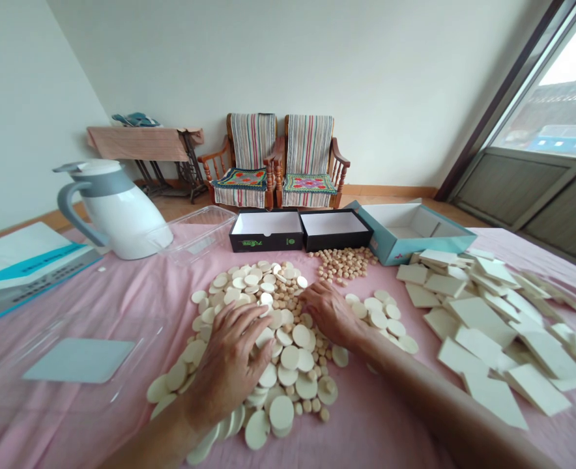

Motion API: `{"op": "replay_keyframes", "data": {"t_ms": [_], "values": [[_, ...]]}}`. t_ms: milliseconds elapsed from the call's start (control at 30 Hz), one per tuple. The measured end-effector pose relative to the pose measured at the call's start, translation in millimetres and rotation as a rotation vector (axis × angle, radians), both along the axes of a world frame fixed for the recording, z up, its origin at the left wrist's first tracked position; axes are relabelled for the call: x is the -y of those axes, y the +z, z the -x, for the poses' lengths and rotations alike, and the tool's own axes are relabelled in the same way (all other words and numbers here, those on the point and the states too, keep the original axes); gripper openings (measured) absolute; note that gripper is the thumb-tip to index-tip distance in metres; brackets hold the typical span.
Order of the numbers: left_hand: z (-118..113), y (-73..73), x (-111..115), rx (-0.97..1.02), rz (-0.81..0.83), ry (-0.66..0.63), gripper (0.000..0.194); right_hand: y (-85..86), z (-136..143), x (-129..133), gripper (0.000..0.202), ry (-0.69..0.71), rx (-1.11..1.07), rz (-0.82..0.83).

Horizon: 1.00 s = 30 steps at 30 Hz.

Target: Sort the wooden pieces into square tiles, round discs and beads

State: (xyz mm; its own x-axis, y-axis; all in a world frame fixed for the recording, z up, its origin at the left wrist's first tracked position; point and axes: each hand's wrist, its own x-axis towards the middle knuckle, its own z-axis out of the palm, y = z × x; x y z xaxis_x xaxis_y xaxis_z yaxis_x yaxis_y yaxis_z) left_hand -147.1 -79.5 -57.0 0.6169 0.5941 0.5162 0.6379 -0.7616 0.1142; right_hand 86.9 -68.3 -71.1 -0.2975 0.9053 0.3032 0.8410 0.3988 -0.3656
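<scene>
A heap of pale round wooden discs [289,357] lies in front of me, with small wooden beads [283,296] mixed through it. My left hand [234,355] rests palm down over the left part of this heap, its fingers stretched out and the thumb apart. At the heap's right side, my right hand [331,312] reaches in among the beads and discs. Its fingers are bent downward and drawn together; whatever is under the fingertips is hidden. Just beyond it sits a separate pile of beads [344,264]. A smaller group of discs [378,318] lies right of my right wrist.
Square wooden tiles [481,322] are heaped at the right. Two black boxes [267,242] [337,240] and a light blue box [400,247] stand behind. Left are a white jug [126,218], a carton [34,267] and clear plastic trays [156,335] on the pink cloth [366,417].
</scene>
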Motion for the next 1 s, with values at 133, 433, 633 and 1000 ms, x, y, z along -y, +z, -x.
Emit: {"op": "replay_keyframes", "data": {"t_ms": [133,433,633,1000], "values": [[0,0.1,0,0.003,-0.009,0.004,0.028,-0.7,-4,-3,0.018,-0.065,-0.026,0.003],[1,-1.9,-1,-0.005,-0.009,0.000,0.029,-0.2,-33,-13,0.028,-0.280,-0.098,-0.184],[0,-0.1,0,-0.005,-0.005,0.002,0.029,-6.1,-26,-9,0.028,-0.151,-0.027,0.045],[0,-0.1,1,-0.011,0.010,0.003,0.029,8.4,-22,5,0.017,-0.167,-0.004,0.036]]}}
